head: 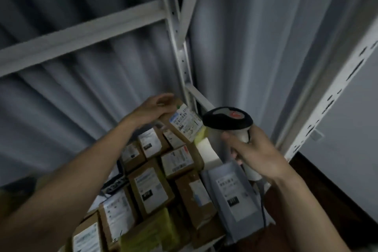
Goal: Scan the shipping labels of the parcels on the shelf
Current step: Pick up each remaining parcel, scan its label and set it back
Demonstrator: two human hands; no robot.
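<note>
My left hand (155,108) grips the far edge of a brown cardboard parcel (173,129) and tilts it up, so its white shipping label (187,121) faces me. My right hand (257,155) is closed around the pale handle of a barcode scanner (228,119). The scanner's black head with a red mark sits just right of that label, almost touching the parcel. Below, several more brown parcels (151,188) with white labels lie packed together on the shelf, beside a grey mailer bag (231,192).
White metal shelf uprights (180,47) and a crossbeam (81,35) stand against a corrugated grey wall. Another slotted upright (335,88) rises at the right. A white and yellow packet (206,147) lies under the scanner. A yellow-green parcel (155,229) sits at the bottom.
</note>
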